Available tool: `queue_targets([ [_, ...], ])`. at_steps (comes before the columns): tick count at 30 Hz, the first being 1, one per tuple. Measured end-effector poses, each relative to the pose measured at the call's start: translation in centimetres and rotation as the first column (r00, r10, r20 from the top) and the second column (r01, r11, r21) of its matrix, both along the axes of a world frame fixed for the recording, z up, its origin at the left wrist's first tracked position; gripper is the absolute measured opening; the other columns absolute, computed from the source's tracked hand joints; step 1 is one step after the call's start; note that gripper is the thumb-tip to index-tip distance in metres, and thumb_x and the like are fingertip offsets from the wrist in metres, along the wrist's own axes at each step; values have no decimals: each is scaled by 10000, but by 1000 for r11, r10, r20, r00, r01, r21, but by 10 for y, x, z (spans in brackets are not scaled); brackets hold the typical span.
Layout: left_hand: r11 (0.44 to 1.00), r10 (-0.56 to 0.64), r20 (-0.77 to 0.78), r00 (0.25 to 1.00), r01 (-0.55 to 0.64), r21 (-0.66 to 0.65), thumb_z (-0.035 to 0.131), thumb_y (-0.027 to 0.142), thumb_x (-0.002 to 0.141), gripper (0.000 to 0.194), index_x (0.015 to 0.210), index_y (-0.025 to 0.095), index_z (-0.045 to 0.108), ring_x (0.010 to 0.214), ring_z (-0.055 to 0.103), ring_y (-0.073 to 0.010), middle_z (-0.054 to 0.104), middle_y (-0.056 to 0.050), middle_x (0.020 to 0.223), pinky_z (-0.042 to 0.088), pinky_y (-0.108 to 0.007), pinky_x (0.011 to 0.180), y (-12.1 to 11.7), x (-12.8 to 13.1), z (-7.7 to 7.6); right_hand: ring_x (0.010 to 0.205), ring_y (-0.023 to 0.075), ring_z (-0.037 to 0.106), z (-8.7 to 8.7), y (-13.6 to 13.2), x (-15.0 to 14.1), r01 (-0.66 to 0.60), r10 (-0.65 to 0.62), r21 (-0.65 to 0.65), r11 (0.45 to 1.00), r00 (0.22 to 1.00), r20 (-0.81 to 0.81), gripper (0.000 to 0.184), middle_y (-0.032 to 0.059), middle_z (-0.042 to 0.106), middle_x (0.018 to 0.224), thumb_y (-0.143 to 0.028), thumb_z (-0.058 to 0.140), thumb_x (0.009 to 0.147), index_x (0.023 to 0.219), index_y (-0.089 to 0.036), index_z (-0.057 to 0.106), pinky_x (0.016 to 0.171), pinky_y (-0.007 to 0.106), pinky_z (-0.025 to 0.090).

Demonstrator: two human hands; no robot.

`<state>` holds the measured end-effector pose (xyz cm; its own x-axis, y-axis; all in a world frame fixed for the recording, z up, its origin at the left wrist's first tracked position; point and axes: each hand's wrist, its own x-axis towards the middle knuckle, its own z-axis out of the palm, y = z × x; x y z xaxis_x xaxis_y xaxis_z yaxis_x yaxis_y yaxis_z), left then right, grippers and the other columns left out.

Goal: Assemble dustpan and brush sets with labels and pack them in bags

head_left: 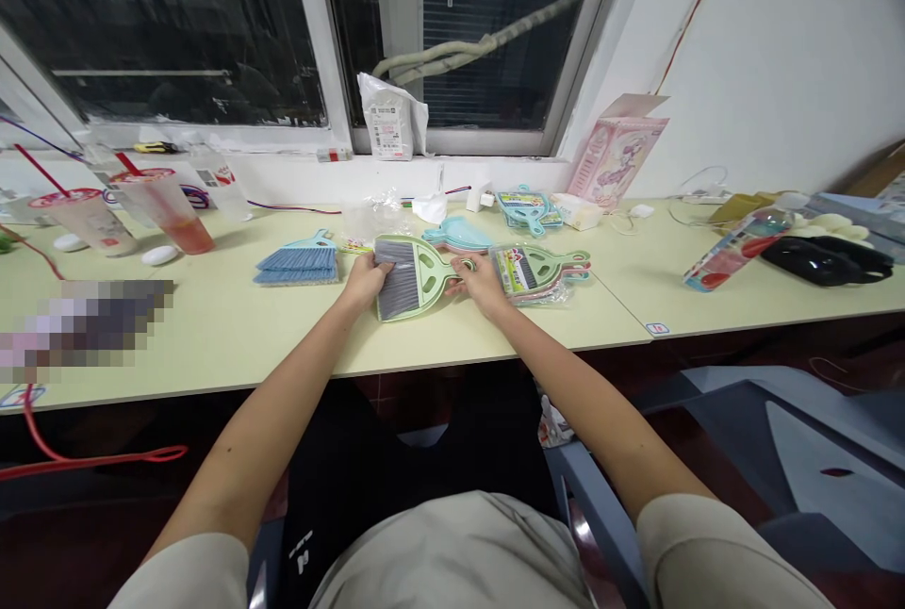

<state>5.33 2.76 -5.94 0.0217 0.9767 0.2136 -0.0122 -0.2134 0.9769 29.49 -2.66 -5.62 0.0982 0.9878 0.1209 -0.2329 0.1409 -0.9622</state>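
Between my hands is a light green dustpan and brush set (417, 277), its grey bristles facing up. My left hand (366, 281) grips the bristle-side edge, thumb on top. My right hand (482, 283) is closed around the handle end. Just right of it lies a stack of packaged dustpan and brush sets (541, 271), green on top with pink below, in clear wrap. Left of my left hand, blue brushes (298, 260) rest on the table. Beyond the held set sits a light blue dustpan (459, 233), partly hidden.
More packaged blue sets (527, 209) and crumpled clear plastic (380, 216) lie toward the wall. Drink cups (170, 208) stand at left. A pink box (617, 156), a bottle (739, 249) and a black glossy object (827, 260) are at right. The table's front edge (431, 367) runs before me.
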Motion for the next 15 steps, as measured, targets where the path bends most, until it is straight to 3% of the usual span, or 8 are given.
queue_targets([
  [6, 999, 9, -50, 999, -7, 34, 770, 338, 708, 304, 952, 173, 699, 984, 721, -317, 785, -101, 977, 543, -429, 938, -2, 0, 1, 551, 149, 642, 0, 0, 1, -8, 8, -13, 1000, 1000, 13, 445, -49, 649, 658, -338, 954, 724, 1003, -176, 647, 545, 339, 674],
  [10, 997, -1, -85, 996, 7, 70, 774, 352, 718, 299, 954, 183, 703, 1033, 712, -316, 780, -87, 980, 541, -417, 959, 1, -2, -3, 581, 174, 721, 2, -3, 4, -70, 71, -96, 993, 997, 10, 407, 21, 728, 686, -239, 982, 708, 927, -160, 648, 576, 314, 687],
  [15, 991, -32, -89, 996, 43, 126, 758, 338, 737, 295, 979, 182, 698, 1043, 713, -308, 776, -88, 1012, 533, -416, 981, -2, -3, 1, 633, 201, 773, 3, -5, 11, -154, 162, -175, 972, 986, 32, 364, 102, 794, 796, -214, 976, 720, 846, -152, 640, 431, 222, 599],
])
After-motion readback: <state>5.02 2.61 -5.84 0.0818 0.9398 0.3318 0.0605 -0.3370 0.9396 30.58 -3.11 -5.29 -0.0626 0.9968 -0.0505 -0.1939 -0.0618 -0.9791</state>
